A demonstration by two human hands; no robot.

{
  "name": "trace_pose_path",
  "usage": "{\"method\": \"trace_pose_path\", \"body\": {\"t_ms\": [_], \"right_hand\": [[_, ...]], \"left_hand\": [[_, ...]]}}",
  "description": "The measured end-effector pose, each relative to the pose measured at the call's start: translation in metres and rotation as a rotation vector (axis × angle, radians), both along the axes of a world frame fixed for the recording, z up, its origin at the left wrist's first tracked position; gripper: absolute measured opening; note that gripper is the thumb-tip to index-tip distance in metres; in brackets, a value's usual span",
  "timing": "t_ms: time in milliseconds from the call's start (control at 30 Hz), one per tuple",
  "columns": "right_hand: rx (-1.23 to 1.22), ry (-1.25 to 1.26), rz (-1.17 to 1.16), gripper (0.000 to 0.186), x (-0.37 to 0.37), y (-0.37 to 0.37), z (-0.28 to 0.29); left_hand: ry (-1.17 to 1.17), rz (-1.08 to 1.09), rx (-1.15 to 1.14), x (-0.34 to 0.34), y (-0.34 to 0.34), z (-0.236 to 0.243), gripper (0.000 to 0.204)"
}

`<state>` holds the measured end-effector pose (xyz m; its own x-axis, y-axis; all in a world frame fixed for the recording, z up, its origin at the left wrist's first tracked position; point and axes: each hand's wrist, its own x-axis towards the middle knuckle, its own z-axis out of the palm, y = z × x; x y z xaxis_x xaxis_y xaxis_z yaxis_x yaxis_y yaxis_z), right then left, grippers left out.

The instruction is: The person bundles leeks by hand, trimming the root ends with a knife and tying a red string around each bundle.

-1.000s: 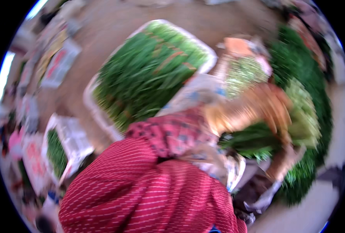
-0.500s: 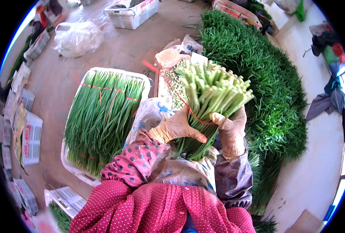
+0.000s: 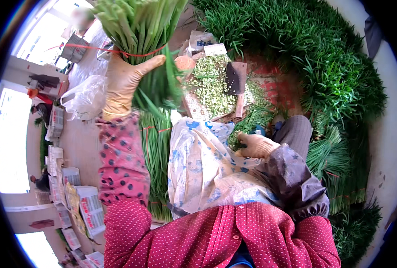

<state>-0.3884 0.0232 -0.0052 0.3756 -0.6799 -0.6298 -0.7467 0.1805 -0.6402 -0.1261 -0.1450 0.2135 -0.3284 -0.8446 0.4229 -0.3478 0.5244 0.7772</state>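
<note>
My left hand [image 3: 123, 82], in a pale glove, grips a thick bundle of garlic chives [image 3: 138, 27] and raises it at the far left. The cut pale stems point up, a red band circles them, and the green leaves hang below the hand. My fingers behind the bundle are hidden; the thumb lies across its front. My gloved right hand [image 3: 257, 145] is low over my lap, fingers loosely apart, beside loose green leaves [image 3: 256, 119]. I see no bundle in it. Beyond it lies a cleaver [image 3: 235, 80] among chopped stem ends [image 3: 212, 85].
A large heap of garlic chives [image 3: 292, 35] curves round the far right. Tied bundles [image 3: 332, 156] lie at the right, and more chives [image 3: 156, 152] stand left of my plastic-covered lap [image 3: 198, 174]. A clear plastic bag [image 3: 84, 96] and white crates [image 3: 90, 210] are further left.
The bundle has moved from in front of me up to the far left in my left hand. My right hand has let go of it and dropped toward my lap. My view has shifted, and the cleaver now shows.
</note>
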Motion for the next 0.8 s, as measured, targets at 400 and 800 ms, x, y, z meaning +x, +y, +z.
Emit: {"method": "trace_pose_path", "body": {"t_ms": [400, 800], "right_hand": [[-0.097, -0.104, -0.499, 0.049, -0.025, -0.049, -0.064], [-0.106, 0.013, -0.686, 0.046, -0.014, -0.100, -0.120]], "left_hand": [[-0.968, -0.020, 0.119, -0.010, -0.083, -0.240, 0.105], [-1.643, 0.126, -0.057, -0.088, -0.064, -0.223, 0.105]]}}
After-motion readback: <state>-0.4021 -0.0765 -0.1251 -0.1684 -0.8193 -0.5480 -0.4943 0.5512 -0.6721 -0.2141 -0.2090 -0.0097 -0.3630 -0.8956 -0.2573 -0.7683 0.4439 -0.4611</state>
